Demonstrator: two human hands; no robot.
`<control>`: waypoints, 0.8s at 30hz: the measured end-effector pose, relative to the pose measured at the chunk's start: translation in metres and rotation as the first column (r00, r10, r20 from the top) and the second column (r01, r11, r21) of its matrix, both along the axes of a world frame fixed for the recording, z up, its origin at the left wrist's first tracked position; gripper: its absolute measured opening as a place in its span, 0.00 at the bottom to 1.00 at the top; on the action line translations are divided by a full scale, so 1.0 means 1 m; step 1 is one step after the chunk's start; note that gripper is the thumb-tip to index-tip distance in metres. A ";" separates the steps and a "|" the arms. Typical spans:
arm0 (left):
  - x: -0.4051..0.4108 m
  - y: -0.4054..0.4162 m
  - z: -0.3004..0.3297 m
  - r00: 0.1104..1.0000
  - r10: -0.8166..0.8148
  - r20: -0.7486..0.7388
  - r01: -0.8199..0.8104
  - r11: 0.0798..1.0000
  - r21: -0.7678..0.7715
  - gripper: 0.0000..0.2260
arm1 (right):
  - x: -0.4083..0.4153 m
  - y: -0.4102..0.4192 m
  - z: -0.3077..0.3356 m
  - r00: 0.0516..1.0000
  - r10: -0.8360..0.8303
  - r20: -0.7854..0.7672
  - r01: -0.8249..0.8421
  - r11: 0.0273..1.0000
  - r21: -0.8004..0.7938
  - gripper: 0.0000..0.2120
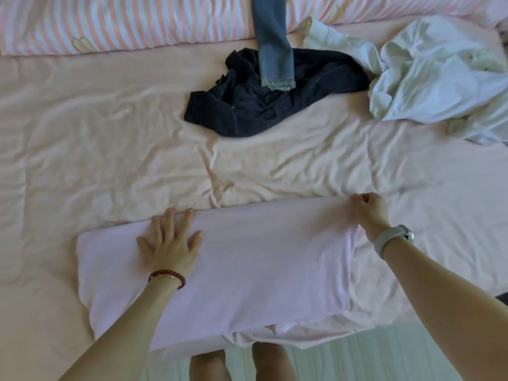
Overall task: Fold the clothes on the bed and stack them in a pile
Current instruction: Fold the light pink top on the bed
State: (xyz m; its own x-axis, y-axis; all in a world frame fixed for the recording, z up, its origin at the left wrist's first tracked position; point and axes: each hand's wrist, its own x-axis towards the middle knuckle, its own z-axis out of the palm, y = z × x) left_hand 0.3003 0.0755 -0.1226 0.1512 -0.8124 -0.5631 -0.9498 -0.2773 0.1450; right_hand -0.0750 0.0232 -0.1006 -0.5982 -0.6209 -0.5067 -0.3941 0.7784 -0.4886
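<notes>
Pale pink folded cotton garment (247,270) lies flat at the near edge of the bed (110,149), roughly a wide rectangle, its near border hanging slightly over the mattress edge. Left hand (170,240) rests palm down on the garment's far-left part, fingers straight and spread toward 12 o'clock, fingertips just reaching the far fold line; a red bead bracelet (167,276) sits on that wrist. Right hand (369,210) is at the garment's far-right corner, fingers curled, pinching the fabric edge there; a grey watch band (393,239) is on that wrist.

From the garment, toward 12 o'clock: wrinkled peach sheet, then a crumpled dark navy garment (264,105) with a grey-blue lace-hemmed legging leg (275,50) draped across it. At 1–2 o'clock, a heap of white crumpled clothing (428,78), touching the navy piece. Pink-and-white striped pillow (123,23) runs along the far edge.

Bare sheet left of the garment at 9 o'clock and right of it at 3 o'clock. Pale floor (357,361) and bare legs show at 6 o'clock.
</notes>
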 end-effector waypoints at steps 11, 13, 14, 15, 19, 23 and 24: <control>-0.077 0.059 0.034 0.993 -0.118 -0.012 0.116 0.990 -0.080 0.30 | 0.021 0.114 0.009 0.955 0.005 0.297 -0.039 0.993 0.108 0.12; -0.091 0.077 0.032 0.974 -0.226 -0.011 0.226 0.973 -0.044 0.30 | 0.024 0.125 0.011 0.939 -0.009 0.344 -0.044 0.988 0.147 0.12; -0.095 0.082 0.028 0.971 -0.238 0.014 0.238 0.971 -0.028 0.30 | 0.024 0.126 0.011 0.929 -0.031 0.368 -0.023 0.989 0.143 0.12; -0.096 0.083 0.024 0.972 -0.232 0.045 0.232 0.973 0.010 0.31 | 0.024 0.126 0.013 0.918 -0.056 0.393 0.002 0.991 0.136 0.12; -0.093 0.080 0.010 0.960 -0.260 0.105 0.251 0.964 0.085 0.31 | 0.026 0.124 0.025 0.865 -0.080 0.495 0.041 0.995 0.089 0.07; -0.085 0.076 0.023 0.968 -0.251 -0.007 0.250 0.963 0.102 0.27 | 0.036 0.129 0.048 0.896 0.000 0.443 -0.017 0.999 0.035 0.06; -0.081 0.074 0.028 0.972 -0.225 -0.069 0.231 0.970 0.082 0.25 | 0.042 0.130 0.057 0.929 0.040 0.367 -0.041 0.999 -0.006 0.06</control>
